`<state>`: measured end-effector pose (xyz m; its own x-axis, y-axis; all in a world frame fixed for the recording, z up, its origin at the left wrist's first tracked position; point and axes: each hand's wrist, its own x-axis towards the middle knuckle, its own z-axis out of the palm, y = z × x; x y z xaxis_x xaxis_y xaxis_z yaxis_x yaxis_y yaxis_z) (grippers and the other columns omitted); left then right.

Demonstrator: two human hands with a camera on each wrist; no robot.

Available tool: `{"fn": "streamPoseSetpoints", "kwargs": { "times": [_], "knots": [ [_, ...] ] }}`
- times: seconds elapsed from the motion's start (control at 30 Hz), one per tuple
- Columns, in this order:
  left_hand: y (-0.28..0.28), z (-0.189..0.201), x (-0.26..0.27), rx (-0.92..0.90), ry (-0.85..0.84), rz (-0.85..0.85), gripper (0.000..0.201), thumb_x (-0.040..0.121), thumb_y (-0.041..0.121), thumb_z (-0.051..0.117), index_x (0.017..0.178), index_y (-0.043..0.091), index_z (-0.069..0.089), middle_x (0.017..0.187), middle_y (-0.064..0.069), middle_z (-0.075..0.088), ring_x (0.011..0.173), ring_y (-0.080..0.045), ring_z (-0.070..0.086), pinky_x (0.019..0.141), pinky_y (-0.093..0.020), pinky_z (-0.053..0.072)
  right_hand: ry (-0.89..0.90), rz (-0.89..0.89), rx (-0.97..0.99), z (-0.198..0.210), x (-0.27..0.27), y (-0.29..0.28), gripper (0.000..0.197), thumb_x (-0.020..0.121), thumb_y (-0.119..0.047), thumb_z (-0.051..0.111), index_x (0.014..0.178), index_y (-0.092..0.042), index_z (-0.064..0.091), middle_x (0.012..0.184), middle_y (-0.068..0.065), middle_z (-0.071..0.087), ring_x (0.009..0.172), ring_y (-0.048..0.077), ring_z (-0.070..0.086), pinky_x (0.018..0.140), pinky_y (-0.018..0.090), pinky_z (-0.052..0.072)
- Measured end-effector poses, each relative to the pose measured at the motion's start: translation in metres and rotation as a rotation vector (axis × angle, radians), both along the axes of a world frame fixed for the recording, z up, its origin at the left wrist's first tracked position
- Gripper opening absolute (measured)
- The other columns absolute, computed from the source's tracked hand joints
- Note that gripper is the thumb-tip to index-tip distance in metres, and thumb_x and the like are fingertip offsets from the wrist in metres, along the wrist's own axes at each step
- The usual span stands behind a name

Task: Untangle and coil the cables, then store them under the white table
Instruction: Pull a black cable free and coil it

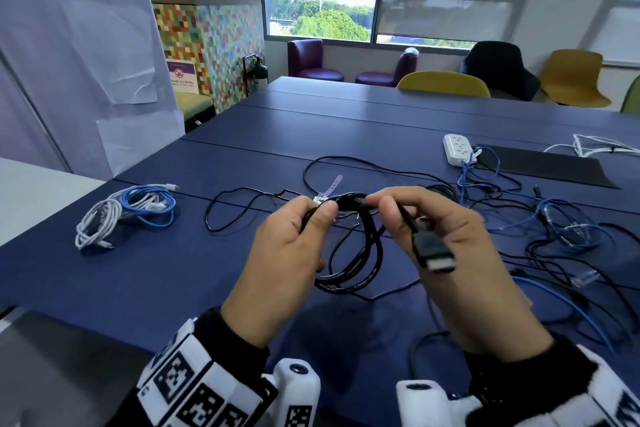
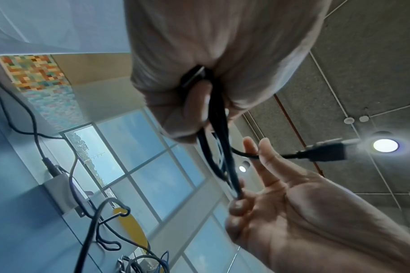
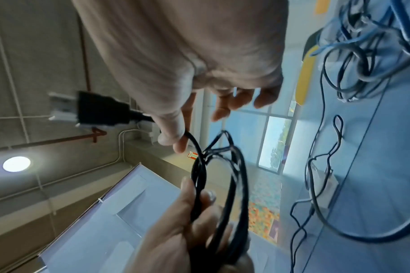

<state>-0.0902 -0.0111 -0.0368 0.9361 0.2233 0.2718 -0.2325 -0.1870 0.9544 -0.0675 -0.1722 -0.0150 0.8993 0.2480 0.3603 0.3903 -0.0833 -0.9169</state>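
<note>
Above the blue table (image 1: 173,270), my left hand (image 1: 311,222) grips the top of a coil of black cable (image 1: 356,253) that hangs in several loops. My right hand (image 1: 384,208) pinches the same cable just beside the left hand. The cable's free end, with a flat black plug (image 1: 434,251), sticks out over the right hand's back. In the left wrist view the strands (image 2: 220,138) run out of the closed left hand (image 2: 187,103) toward the plug (image 2: 325,152). The right wrist view shows the right hand (image 3: 175,136), the plug (image 3: 98,110) and the coil (image 3: 225,184).
Coiled white and blue cables (image 1: 128,211) lie at the table's left. A loose black cable (image 1: 259,198) and a pale strap (image 1: 330,185) lie behind my hands. A tangle of blue and black cables (image 1: 571,236), a white power strip (image 1: 459,148) and a black mat (image 1: 543,165) are at the right. The white table (image 1: 34,191) stands at the left.
</note>
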Motion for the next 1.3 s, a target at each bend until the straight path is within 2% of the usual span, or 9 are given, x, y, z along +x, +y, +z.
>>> {"fn": "streamPoseSetpoints", "kwargs": {
  "times": [0.1, 0.2, 0.37, 0.5, 0.6, 0.67, 0.77, 1.17, 1.3],
  "knots": [
    [0.004, -0.006, 0.002, 0.078, -0.04, 0.103, 0.03, 0.096, 0.036, 0.05, 0.072, 0.018, 0.051, 0.048, 0.01, 0.034, 0.049, -0.015, 0.039, 0.041, -0.016, 0.03, 0.041, 0.046, 0.081, 0.003, -0.004, -0.006, 0.014, 0.084, -0.018, 0.065, 0.09, -0.011, 0.076, 0.071, -0.004, 0.068, 0.065, 0.007, 0.059, 0.06, 0.013, 0.045],
    [0.007, -0.009, 0.003, 0.053, -0.051, 0.153, 0.029, 0.097, 0.036, 0.05, 0.073, 0.02, 0.052, 0.048, 0.011, 0.036, 0.046, -0.013, 0.039, 0.04, -0.016, 0.03, 0.382, 0.312, 0.37, 0.004, -0.006, -0.014, 0.029, 0.081, 0.005, 0.05, 0.095, 0.002, 0.074, 0.08, 0.017, 0.069, 0.071, 0.024, 0.063, 0.062, 0.025, 0.054],
    [0.008, -0.008, 0.002, 0.044, -0.077, 0.175, 0.027, 0.095, 0.034, 0.054, 0.076, 0.015, 0.057, 0.05, 0.009, 0.035, 0.045, -0.014, 0.035, 0.039, -0.019, 0.029, 0.567, 0.329, 0.513, 0.007, -0.009, -0.014, 0.028, 0.085, -0.014, 0.053, 0.097, -0.001, 0.076, 0.079, 0.019, 0.067, 0.064, 0.022, 0.063, 0.057, 0.025, 0.055],
    [0.014, -0.005, 0.004, -0.053, -0.074, 0.218, 0.032, 0.091, 0.032, 0.062, 0.071, 0.007, 0.057, 0.051, 0.004, 0.034, 0.047, -0.015, 0.035, 0.037, -0.015, 0.027, 0.325, 0.137, 0.137, 0.005, -0.006, -0.021, 0.031, 0.083, -0.006, 0.065, 0.11, -0.02, 0.071, 0.072, 0.011, 0.071, 0.059, 0.016, 0.059, 0.055, 0.019, 0.05],
    [0.014, -0.002, 0.001, -0.195, -0.026, 0.181, 0.031, 0.089, 0.031, 0.063, 0.068, 0.01, 0.055, 0.051, 0.001, 0.03, 0.045, -0.015, 0.03, 0.036, -0.013, 0.022, -0.142, -0.114, -0.346, -0.002, 0.002, -0.028, 0.031, 0.084, -0.008, 0.071, 0.101, -0.034, 0.074, 0.073, -0.016, 0.072, 0.064, 0.001, 0.059, 0.062, 0.008, 0.042],
    [0.01, 0.001, -0.004, -0.344, 0.0, 0.102, 0.03, 0.092, 0.03, 0.059, 0.069, 0.013, 0.05, 0.051, 0.004, 0.025, 0.043, -0.011, 0.025, 0.038, -0.012, 0.017, -0.382, -0.237, -0.543, -0.007, 0.005, -0.026, 0.027, 0.079, -0.009, 0.076, 0.092, -0.032, 0.077, 0.07, -0.033, 0.062, 0.073, 0.003, 0.058, 0.063, 0.008, 0.041],
    [0.001, 0.005, -0.011, -0.495, -0.004, -0.034, 0.031, 0.095, 0.034, 0.052, 0.075, 0.011, 0.045, 0.056, 0.005, 0.021, 0.044, -0.008, 0.022, 0.041, -0.01, 0.015, -0.543, -0.287, -0.519, -0.02, 0.01, -0.017, 0.027, 0.073, 0.0, 0.08, 0.087, -0.023, 0.079, 0.07, -0.03, 0.059, 0.072, 0.007, 0.062, 0.067, 0.014, 0.046],
    [-0.024, 0.002, -0.016, -0.522, -0.081, -0.035, 0.04, 0.09, 0.043, 0.047, 0.075, 0.008, 0.035, 0.058, 0.003, 0.021, 0.045, -0.01, 0.022, 0.042, -0.012, 0.021, 0.482, 0.087, 0.521, -0.021, -0.013, 0.016, 0.025, 0.086, 0.008, 0.049, 0.083, 0.008, 0.074, 0.089, 0.028, 0.072, 0.08, 0.028, 0.07, 0.07, 0.032, 0.061],
    [-0.024, -0.003, -0.014, -0.462, -0.068, -0.026, 0.034, 0.092, 0.038, 0.047, 0.068, 0.016, 0.038, 0.058, 0.001, 0.026, 0.047, -0.01, 0.026, 0.036, -0.013, 0.025, 0.49, 0.06, 0.475, -0.019, -0.016, 0.018, 0.029, 0.07, -0.019, 0.076, 0.084, 0.006, 0.071, 0.087, 0.026, 0.071, 0.082, 0.035, 0.064, 0.086, 0.05, 0.054]
  ]
}}
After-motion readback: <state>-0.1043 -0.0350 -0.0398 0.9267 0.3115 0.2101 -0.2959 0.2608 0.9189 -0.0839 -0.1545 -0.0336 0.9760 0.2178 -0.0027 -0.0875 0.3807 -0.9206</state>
